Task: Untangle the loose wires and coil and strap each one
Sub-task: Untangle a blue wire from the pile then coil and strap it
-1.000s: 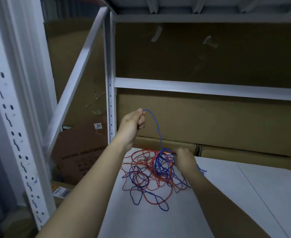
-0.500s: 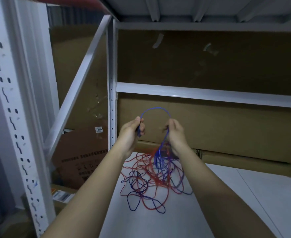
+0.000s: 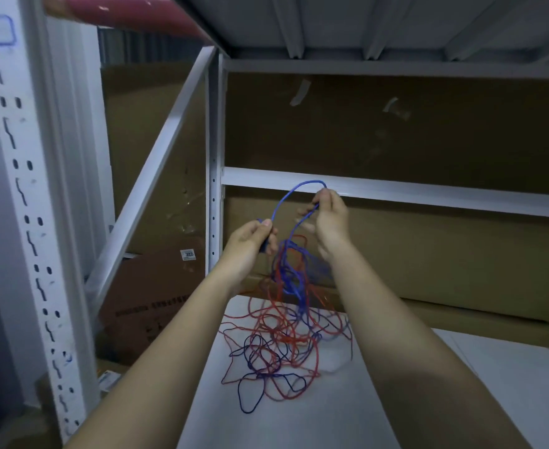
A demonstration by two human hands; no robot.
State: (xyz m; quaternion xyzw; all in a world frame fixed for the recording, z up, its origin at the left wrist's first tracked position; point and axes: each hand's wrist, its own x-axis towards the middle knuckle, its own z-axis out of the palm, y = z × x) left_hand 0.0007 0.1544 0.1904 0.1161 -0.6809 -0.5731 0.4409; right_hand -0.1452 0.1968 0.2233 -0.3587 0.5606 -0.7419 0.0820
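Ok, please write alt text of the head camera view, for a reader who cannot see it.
Two bare hands lift a blue wire from a red and blue tangle on a white shelf: the left hand grips one part, the right hand pinches it higher. Cardboard boxes stand behind.

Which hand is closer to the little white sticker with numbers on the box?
Left. The left hand grips the blue wire just right of the sticker. The right hand pinches the wire higher up and farther right.
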